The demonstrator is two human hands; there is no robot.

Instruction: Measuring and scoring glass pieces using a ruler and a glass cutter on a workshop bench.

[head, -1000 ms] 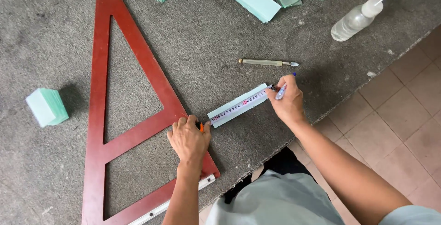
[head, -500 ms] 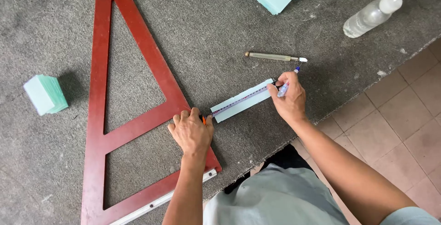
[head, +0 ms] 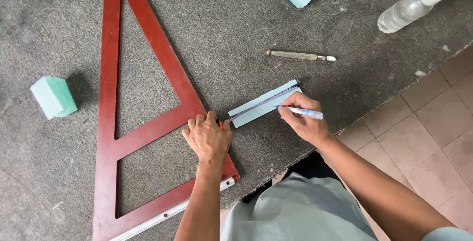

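Clearly, we saw the left hand [head: 208, 137] lying flat on the edge of the big red wooden triangle square [head: 148, 49], its fingers [head: 194, 123] close together and curled a little, pressing down where an orange-tipped measuring tape [head: 261, 105] began. The tape ran along the narrow pale green glass strip [head: 263, 104], which lay on the grey carpeted tabletop [head: 221, 24] just beside the slanted side of the triangle. The right hand [head: 303, 120] rested near the far end of the strip, and its fingers pinched a thin white and blue pen [head: 303, 112] with the tip touching the glass. Beyond the strip, apart from it, lay a slim metal glass cutter [head: 298, 55]. A clear plastic bottle [head: 411, 7] lay near the tabletop edge, and a stack of small green glass pieces [head: 53, 96] stood far on the left.
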